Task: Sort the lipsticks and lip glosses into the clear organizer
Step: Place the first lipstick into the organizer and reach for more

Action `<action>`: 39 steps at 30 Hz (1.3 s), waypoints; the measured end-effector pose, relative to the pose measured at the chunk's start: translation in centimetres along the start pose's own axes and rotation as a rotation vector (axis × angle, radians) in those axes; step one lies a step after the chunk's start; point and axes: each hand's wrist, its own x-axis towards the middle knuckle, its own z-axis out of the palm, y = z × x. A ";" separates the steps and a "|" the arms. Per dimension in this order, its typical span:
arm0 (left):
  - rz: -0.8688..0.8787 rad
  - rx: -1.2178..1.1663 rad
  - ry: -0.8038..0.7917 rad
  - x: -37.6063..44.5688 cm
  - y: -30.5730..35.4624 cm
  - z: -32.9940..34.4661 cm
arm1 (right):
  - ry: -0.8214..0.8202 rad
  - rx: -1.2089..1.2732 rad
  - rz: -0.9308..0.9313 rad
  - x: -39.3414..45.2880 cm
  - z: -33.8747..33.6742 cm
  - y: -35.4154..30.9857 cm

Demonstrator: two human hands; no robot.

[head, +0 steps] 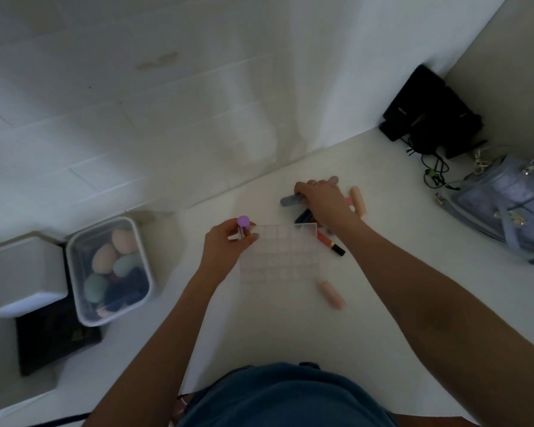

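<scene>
The clear organizer (282,260), a grid of small cells, lies on the white table in the middle. My left hand (228,243) holds a purple-capped tube (243,226) upright at the organizer's far left corner. My right hand (321,201) reaches beyond the organizer into a pile of lip products and closes on a grey tube (289,200). Under that hand lie a dark tube (304,215) and an orange gloss with a black cap (330,243). A peach tube (359,200) rests right of the hand, and a pink tube (332,294) lies near the organizer's front right corner.
A lidded clear box of makeup sponges (110,269) stands at the left beside a white box (19,272), with a dark pad (53,340) under them. A lavender bag (512,208) and black devices with cables (429,115) sit at the right. The tiled wall (167,103) runs behind.
</scene>
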 end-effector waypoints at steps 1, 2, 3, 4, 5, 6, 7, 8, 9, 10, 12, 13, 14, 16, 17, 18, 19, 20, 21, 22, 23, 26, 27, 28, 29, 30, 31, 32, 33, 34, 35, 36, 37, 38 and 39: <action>0.001 0.015 -0.006 0.0 0.1 0.0 | 0.052 0.139 0.054 -0.4 -0.2 -0.2; 0.012 0.037 -0.006 -0.1 0.4 -0.1 | 0.102 0.288 0.106 -1.0 -0.4 -0.5; 0.039 0.057 0.000 -0.2 0.8 -0.1 | 0.140 0.435 0.144 -1.8 -0.6 -0.9; 0.073 0.062 0.009 -0.3 1.3 -0.2 | 0.166 0.544 0.155 -2.6 -0.8 -1.4; 0.105 0.049 0.018 -0.4 1.9 -0.2 | 0.180 0.640 0.155 -3.4 -0.8 -1.9; 0.129 0.023 0.023 -0.5 2.6 -0.2 | 0.188 0.754 0.162 -4.3 -0.9 -2.6; 0.144 -0.008 0.026 -0.6 3.3 -0.2 | 0.184 0.890 0.185 -5.1 -1.1 -3.5; 0.151 -0.041 0.032 -0.8 3.9 -0.2 | 0.164 1.033 0.206 -5.8 -1.3 -4.2; 0.159 -0.078 0.042 -0.9 4.5 -0.2 | 0.123 1.174 0.216 -6.5 -1.6 -5.0; 0.175 -0.110 0.055 -1.1 4.9 -0.3 | 0.069 1.301 0.212 -7.1 -1.9 -5.7; 0.220 -0.132 0.076 -1.3 5.5 -0.6 | -0.043 1.459 0.182 -8.1 -2.3 -6.7; 0.236 -0.116 0.069 -1.3 5.8 -0.8 | -0.087 1.498 0.167 -8.5 -2.4 -7.0; 0.243 -0.090 0.046 -1.3 6.1 -0.9 | -0.121 1.526 0.157 -8.8 -2.5 -7.3; 0.246 -0.037 -0.017 -1.2 6.5 -1.0 | -0.162 1.592 0.155 -9.1 -2.5 -7.6; 0.250 -0.017 -0.037 -1.2 6.6 -1.1 | -0.174 1.632 0.161 -9.2 -2.5 -7.8; 0.254 -0.005 -0.047 -1.1 6.6 -1.1 | -0.177 1.661 0.170 -9.2 -2.5 -7.9; 0.257 0.003 -0.052 -1.1 6.6 -1.1 | -0.167 1.668 0.183 -9.2 -2.5 -7.9; 0.259 0.011 -0.054 -1.0 6.5 -1.1 | -0.142 1.646 0.201 -9.2 -2.4 -8.0; 0.260 0.018 -0.055 -1.0 6.5 -1.1 | -0.107 1.602 0.223 -9.1 -2.4 -8.0; 0.258 0.020 -0.056 -1.0 6.4 -1.1 | -0.070 1.548 0.246 -9.0 -2.3 -8.0; 0.255 0.018 -0.057 -1.1 6.3 -1.0 | -0.039 1.493 0.262 -8.8 -2.2 -8.0; 0.237 0.011 -0.055 -1.1 6.3 -1.2 | 0.034 1.252 0.213 -8.2 -2.0 -8.4; 0.234 -0.005 -0.044 -1.2 6.3 -1.4 | 0.076 1.144 0.180 -7.9 -2.0 -8.5; 0.236 -0.036 -0.023 -1.3 6.3 -1.5 | 0.116 1.070 0.150 -7.7 -2.0 -8.5; 0.240 -0.071 0.010 -1.4 6.2 -1.7 | 0.144 1.043 0.128 -7.6 -2.0 -8.6; 0.242 -0.101 0.046 -1.4 6.1 -1.8 | 0.155 1.042 0.113 -7.5 -1.9 -8.5; 0.243 -0.111 0.080 -1.4 5.9 -1.9 | 0.150 1.052 0.104 -7.4 -1.9 -8.5; 0.250 -0.099 0.109 -1.4 5.8 -1.8 | 0.135 1.065 0.100 -7.4 -1.8 -8.5; 0.265 -0.067 0.137 -1.5 5.7 -1.7 | 0.123 1.078 0.100 -7.4 -1.7 -8.5; 0.285 -0.030 0.169 -1.5 5.6 -1.5 | 0.121 1.089 0.102 -7.4 -1.6 -8.5; 0.308 0.006 0.205 -1.5 5.5 -1.3 | 0.130 1.095 0.108 -7.4 -1.5 -8.5; 0.331 0.047 0.247 -1.6 5.4 -1.1 | 0.143 1.097 0.120 -7.5 -1.4 -8.5; 0.352 0.092 0.290 -1.6 5.3 -0.9 | 0.157 1.106 0.137 -7.5 -1.4 -8.4; 0.363 0.133 0.328 -1.7 5.2 -0.8 | 0.173 1.135 0.158 -7.6 -1.4 -8.3; 0.359 0.159 0.348 -1.6 5.1 -0.8 | 0.198 1.186 0.185 -7.6 -1.5 -8.1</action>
